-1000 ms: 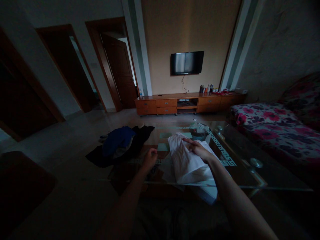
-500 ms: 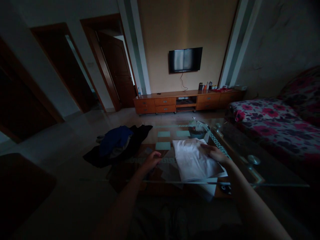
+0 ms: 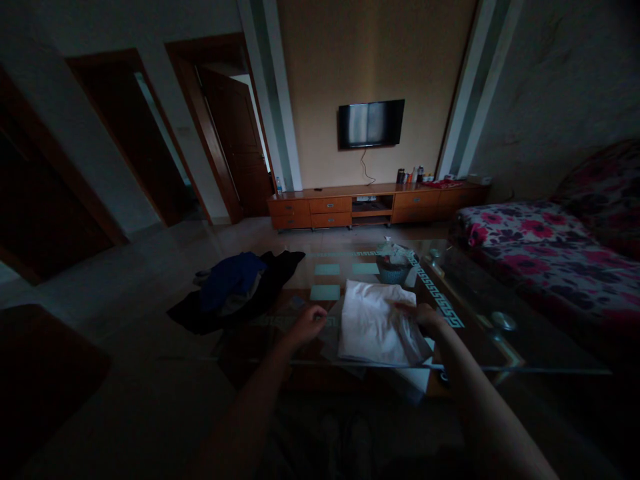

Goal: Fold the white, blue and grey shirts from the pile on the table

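Now | right hand (image 3: 423,315) on white cloth (image 3: 373,323) | table edge (image 3: 320,362) near

The white garment (image 3: 375,323) lay folded flat on the glass coffee table (image 3: 480,333) in front of me, a pale, creased rectangle in the dim room. Its near edge hung slightly over the table's front rim, and its far edge pointed toward a small basket (image 3: 393,272).

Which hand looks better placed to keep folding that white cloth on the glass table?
Probably the right hand: it already rests on the white cloth at its right edge. The left hand sits on the glass table, just left of the cloth.
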{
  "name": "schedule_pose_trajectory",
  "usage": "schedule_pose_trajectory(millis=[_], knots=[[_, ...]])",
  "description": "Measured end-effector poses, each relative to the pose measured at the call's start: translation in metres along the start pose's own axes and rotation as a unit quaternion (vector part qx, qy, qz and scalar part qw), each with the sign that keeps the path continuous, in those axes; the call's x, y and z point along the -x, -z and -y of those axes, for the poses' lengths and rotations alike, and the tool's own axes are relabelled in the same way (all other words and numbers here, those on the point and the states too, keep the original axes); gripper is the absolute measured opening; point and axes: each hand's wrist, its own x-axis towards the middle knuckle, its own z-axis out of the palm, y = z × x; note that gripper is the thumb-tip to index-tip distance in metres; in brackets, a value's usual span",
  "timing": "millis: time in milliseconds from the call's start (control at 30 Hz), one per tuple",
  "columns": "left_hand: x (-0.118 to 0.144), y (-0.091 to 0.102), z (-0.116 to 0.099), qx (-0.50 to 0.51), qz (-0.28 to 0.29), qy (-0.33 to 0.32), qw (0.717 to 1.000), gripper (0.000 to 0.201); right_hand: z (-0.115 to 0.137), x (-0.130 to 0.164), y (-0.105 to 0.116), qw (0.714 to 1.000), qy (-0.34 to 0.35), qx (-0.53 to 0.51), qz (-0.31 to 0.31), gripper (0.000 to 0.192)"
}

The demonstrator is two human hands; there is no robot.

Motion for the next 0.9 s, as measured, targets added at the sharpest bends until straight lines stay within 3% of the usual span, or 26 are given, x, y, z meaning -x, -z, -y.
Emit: schedule_pose_trajectory(millis=[200, 333, 400, 500, 600, 667, 733, 800, 900], knots=[[0.003, -0.005, -0.008, -0.025, 0.007, -0.034, 0.999, 0.013, 0.001, 0.009, -0.022, 0.988, 0.074, -0.131, 0.025, 0.034], [0.002, -0.007, -0.011, -0.011, -0.002, -0.089, 0.996, 0.019, 0.021, 0.015, -0.028, 0.966, 0.164, -0.194, 0.041, 0.042], [0.004, -0.008, -0.015, 0.004, -0.01, -0.111, 0.994, 0.032, 0.039, 0.026, -0.025, 0.945, 0.25, -0.197, 0.077, 0.041], [0.009, -0.007, -0.03, 0.019, -0.046, -0.154, 0.987, 0.063, 0.069, 0.056, -0.013, 0.899, 0.375, -0.156, 0.164, 0.024], [0.019, -0.004, -0.051, 0.049, -0.07, -0.188, 0.979, 0.101, 0.092, 0.09, 0.0, 0.877, 0.396, -0.105, 0.251, 0.02], [0.027, -0.002, -0.067, 0.109, -0.016, -0.182, 0.977, 0.119, 0.1, 0.107, 0.007, 0.864, 0.391, -0.085, 0.306, 0.02], [0.034, -0.001, -0.081, 0.166, 0.09, -0.171, 0.967, 0.115, 0.104, 0.115, 0.009, 0.856, 0.386, -0.079, 0.335, 0.021], [0.039, -0.001, -0.089, 0.19, 0.168, -0.169, 0.952, 0.091, 0.103, 0.115, 0.009, 0.861, 0.387, -0.081, 0.321, 0.023], [0.042, -0.006, -0.091, 0.221, 0.168, -0.147, 0.949, 0.064, 0.097, 0.105, 0.003, 0.88, 0.403, -0.064, 0.245, 0.024]])
